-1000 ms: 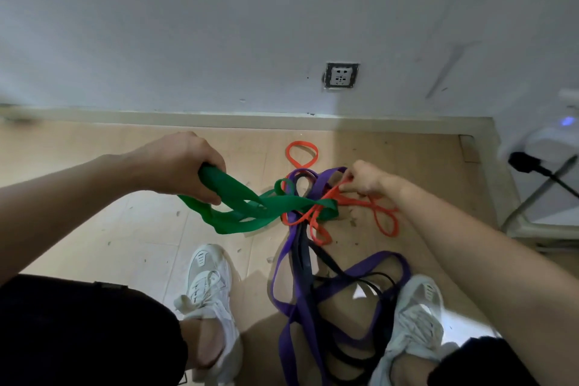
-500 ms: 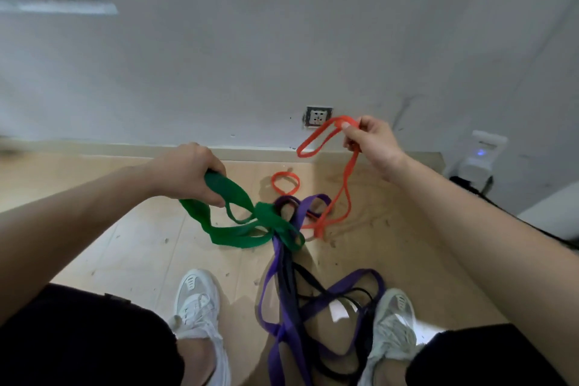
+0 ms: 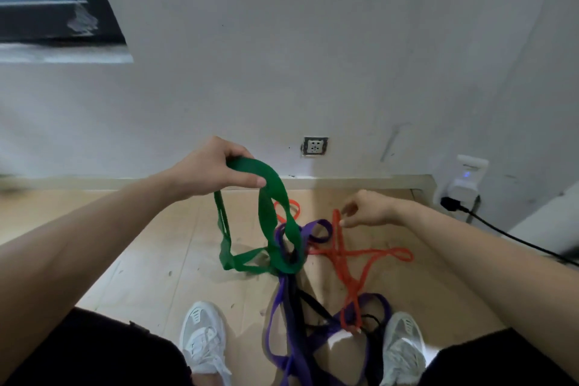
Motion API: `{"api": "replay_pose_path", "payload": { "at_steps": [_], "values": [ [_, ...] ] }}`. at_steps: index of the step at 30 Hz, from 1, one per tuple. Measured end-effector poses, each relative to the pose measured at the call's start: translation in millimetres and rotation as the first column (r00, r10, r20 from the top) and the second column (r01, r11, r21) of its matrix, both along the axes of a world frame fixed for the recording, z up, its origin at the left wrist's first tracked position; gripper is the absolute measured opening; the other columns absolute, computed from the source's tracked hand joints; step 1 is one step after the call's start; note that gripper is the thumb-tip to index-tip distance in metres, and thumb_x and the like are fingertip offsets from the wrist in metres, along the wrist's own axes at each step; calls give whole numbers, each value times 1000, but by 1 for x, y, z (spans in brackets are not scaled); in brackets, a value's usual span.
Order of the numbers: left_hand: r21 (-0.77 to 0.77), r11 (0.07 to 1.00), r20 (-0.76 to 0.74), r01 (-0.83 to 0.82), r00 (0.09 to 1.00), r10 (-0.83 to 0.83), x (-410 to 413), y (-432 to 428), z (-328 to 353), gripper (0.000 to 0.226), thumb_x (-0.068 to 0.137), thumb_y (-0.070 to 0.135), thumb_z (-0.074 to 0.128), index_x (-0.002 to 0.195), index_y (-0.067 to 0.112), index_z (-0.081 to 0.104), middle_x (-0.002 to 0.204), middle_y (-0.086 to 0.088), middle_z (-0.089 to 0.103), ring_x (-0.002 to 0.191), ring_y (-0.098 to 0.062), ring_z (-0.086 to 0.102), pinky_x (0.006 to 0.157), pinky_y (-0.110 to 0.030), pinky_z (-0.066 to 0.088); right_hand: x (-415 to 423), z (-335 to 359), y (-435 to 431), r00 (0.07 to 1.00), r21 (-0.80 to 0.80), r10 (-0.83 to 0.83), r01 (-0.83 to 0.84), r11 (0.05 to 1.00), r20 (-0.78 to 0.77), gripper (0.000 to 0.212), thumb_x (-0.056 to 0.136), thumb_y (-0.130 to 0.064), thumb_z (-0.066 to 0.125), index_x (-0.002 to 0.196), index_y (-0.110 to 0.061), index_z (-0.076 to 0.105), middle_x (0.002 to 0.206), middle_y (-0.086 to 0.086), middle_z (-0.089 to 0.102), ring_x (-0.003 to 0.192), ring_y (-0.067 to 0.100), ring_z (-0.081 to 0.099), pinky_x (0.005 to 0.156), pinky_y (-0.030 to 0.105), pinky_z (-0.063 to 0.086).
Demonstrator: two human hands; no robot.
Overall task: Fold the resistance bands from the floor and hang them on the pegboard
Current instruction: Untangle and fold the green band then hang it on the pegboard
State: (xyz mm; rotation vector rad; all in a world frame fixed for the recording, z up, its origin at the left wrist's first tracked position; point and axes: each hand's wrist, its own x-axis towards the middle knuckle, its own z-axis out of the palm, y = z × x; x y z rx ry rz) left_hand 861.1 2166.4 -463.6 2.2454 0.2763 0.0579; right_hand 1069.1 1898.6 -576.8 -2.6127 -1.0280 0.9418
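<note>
My left hand (image 3: 209, 172) grips the wide green band (image 3: 270, 216) and holds its top loop up in front of the wall. The green band's lower loops hang down into the tangle on the floor. That tangle holds a purple band (image 3: 283, 316) and a black band (image 3: 313, 304), which run back between my shoes. The thin orange band (image 3: 351, 260) lies spread on the floor to the right. My right hand (image 3: 369, 208) hovers low over it, fingers loosely curled, fingertips right beside the band's upper end. No pegboard is in view.
My two white shoes (image 3: 205, 338) (image 3: 404, 345) stand on the wooden floor (image 3: 150, 260) on either side of the bands. A wall socket (image 3: 315, 146) sits above the skirting board. At the right a white device (image 3: 466, 178) is plugged in, with a black cable (image 3: 513, 236) trailing right.
My left hand has raised the green band higher. My right hand, which held the orange band up near the socket, has come down, and the orange band now lies spread on the floor.
</note>
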Motion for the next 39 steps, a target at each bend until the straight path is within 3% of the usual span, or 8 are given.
{"api": "replay_pose_path", "payload": {
  "at_steps": [4, 8, 11, 19, 23, 27, 32, 39],
  "values": [
    [-127, 991, 88, 48, 995, -37, 12, -17, 19, 30, 68, 34, 88, 88, 14, 78, 73, -1, 69, 64, -10, 57, 60, -22, 42, -23, 71, 31, 943, 420, 47, 102, 902, -330, 41, 89, -27, 77, 127, -20, 63, 127, 5, 66, 118, 20, 64, 107, 39, 50],
    [-245, 964, 204, 107, 977, -56, 26, -25, 41, 48, 61, 44, 84, 91, 7, 76, 71, -9, 57, 63, -14, 47, 56, -24, 37, -40, 124, 45, 907, 581, 223, 29, 813, -357, 48, 88, -32, 71, 133, -19, 61, 131, 7, 66, 123, 25, 63, 108, 46, 47],
    [-305, 932, 277, 194, 955, -108, 33, -30, 58, 30, 67, 37, 81, 86, 14, 75, 65, 7, 59, 61, -6, 49, 57, -17, 40, -46, 140, 41, 884, 675, 250, 95, 732, -395, 42, 95, -16, 65, 135, -7, 57, 130, 24, 63, 120, 31, 63, 107, 54, 45],
    [-345, 918, 361, 196, 930, -63, 50, -21, 74, 33, 68, 38, 76, 89, 13, 73, 60, 11, 54, 59, -7, 46, 59, -15, 40, -31, 165, 37, 849, 708, 137, 324, 628, -511, 12, 101, -19, 57, 109, -14, 65, 90, 4, 67, 83, 15, 64, 82, 34, 47],
    [-348, 920, 339, 181, 939, -57, 55, -18, 70, 37, 66, 38, 78, 93, 11, 74, 65, 11, 58, 63, -8, 48, 64, -18, 41, -27, 165, 32, 863, 716, 137, 304, 628, -487, 36, 93, -25, 69, 126, -13, 61, 96, 6, 64, 86, 15, 66, 81, 29, 52],
    [-416, 880, 328, 231, 940, -91, 58, -26, 69, 29, 70, 35, 76, 92, 15, 77, 65, 6, 55, 65, -12, 44, 64, -19, 41, -32, 160, 34, 944, 743, 132, 148, 652, -304, 58, 84, -14, 81, 136, -20, 57, 116, 23, 64, 107, 34, 68, 98, 43, 57],
    [-455, 859, 349, 234, 935, -70, 60, -35, 72, 24, 73, 35, 74, 90, 17, 75, 70, 2, 55, 67, -12, 46, 68, -23, 41, -39, 157, 45, 963, 733, 135, 84, 675, -235, 37, 88, -14, 77, 124, -14, 66, 110, 6, 71, 101, 22, 71, 92, 34, 59],
    [-388, 909, 329, 150, 944, -16, 56, -22, 69, 28, 66, 38, 78, 86, 19, 73, 66, 9, 59, 66, -10, 51, 69, -23, 42, -22, 159, 41, 942, 753, 68, 218, 621, -328, 39, 78, -21, 83, 109, -5, 66, 110, 26, 71, 101, 40, 72, 98, 57, 54]
  ]
}}
